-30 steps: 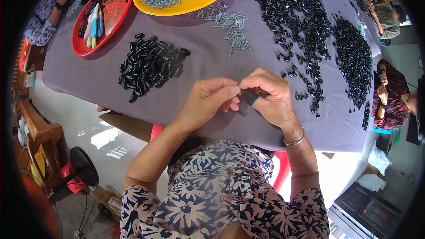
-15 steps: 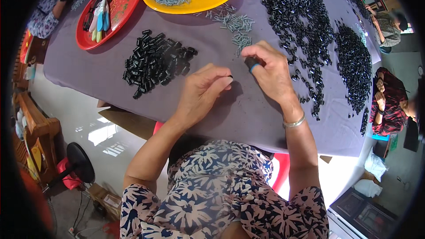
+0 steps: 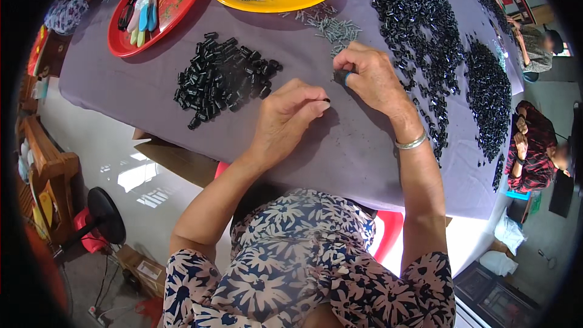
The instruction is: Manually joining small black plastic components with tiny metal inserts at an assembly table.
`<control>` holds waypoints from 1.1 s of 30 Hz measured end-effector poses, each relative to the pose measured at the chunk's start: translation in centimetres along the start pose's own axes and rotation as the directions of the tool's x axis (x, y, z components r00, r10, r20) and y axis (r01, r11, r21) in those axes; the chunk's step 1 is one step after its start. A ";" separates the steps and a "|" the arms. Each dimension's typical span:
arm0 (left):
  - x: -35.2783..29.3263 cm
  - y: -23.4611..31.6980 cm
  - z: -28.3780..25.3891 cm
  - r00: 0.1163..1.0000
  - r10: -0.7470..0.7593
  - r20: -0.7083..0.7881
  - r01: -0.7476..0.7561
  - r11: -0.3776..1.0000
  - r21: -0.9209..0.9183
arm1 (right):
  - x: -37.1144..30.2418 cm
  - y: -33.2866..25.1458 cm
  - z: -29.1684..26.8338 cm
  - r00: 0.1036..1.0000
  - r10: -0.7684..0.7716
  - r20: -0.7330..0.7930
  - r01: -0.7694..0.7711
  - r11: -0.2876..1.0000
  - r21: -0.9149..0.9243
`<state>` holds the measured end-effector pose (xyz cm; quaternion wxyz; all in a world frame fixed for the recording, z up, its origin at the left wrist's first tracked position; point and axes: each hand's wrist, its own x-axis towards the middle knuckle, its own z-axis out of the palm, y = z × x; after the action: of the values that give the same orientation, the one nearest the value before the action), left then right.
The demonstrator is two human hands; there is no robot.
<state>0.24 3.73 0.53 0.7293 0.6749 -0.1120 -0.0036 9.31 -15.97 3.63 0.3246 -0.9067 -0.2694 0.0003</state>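
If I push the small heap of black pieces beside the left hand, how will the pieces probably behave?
The small black pieces look like short, hard tubes, so they would probably stay stiff and roll or scatter rather than slide together. Being tiny, each is likely very light. The purple table cloth may slow the rolling somewhat. The left hand pinches one easily.
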 end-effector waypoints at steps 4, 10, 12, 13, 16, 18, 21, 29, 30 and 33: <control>0.3 0.4 0.1 0.991 -0.130 -0.030 0.123 0.977 -0.171 | -0.6 -0.8 0.2 1.000 -0.006 -0.003 0.006 0.999 -0.039; 0.3 0.2 0.4 0.994 -0.097 -0.050 0.092 0.991 -0.102 | -1.5 -2.1 -0.6 0.994 0.104 -0.039 -0.091 0.964 0.251; 0.3 0.5 0.5 0.992 -0.114 -0.049 0.108 0.989 -0.103 | -2.4 -3.0 -0.7 0.981 0.193 -0.005 -0.170 0.877 0.450; 0.4 0.6 0.6 0.991 -0.128 -0.046 0.122 0.987 -0.104 | -2.8 -3.5 -0.6 0.978 0.207 -0.001 -0.174 0.828 0.533; 0.3 0.5 0.3 0.992 -0.125 -0.028 0.124 0.991 -0.056 | -3.5 -4.6 -0.1 0.972 0.236 0.007 -0.190 0.766 0.614; 0.3 0.4 0.3 0.992 -0.121 -0.021 0.120 0.992 -0.047 | -3.7 -4.6 0.5 0.984 0.175 -0.025 -0.111 0.723 0.681; 0.4 0.3 0.3 0.993 -0.113 -0.012 0.113 0.993 -0.042 | -3.7 -3.9 1.7 0.985 0.105 -0.140 0.015 0.747 0.664; 0.3 0.6 0.5 0.994 -0.108 -0.015 0.107 0.993 -0.051 | -4.1 -3.9 1.9 0.986 0.132 -0.104 -0.028 0.741 0.671; 0.3 0.6 0.5 0.994 -0.104 -0.017 0.103 0.994 -0.040 | -4.2 -3.9 2.0 0.985 0.124 -0.119 -0.011 0.736 0.677; 0.3 0.6 0.5 0.994 -0.109 -0.025 0.108 0.994 -0.029 | -4.4 -4.0 2.1 0.979 0.151 -0.139 -0.006 0.698 0.716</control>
<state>0.32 3.22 1.18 0.7388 0.6698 -0.0656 -0.0360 3.23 -14.25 3.57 0.6731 -0.7172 -0.1775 0.0331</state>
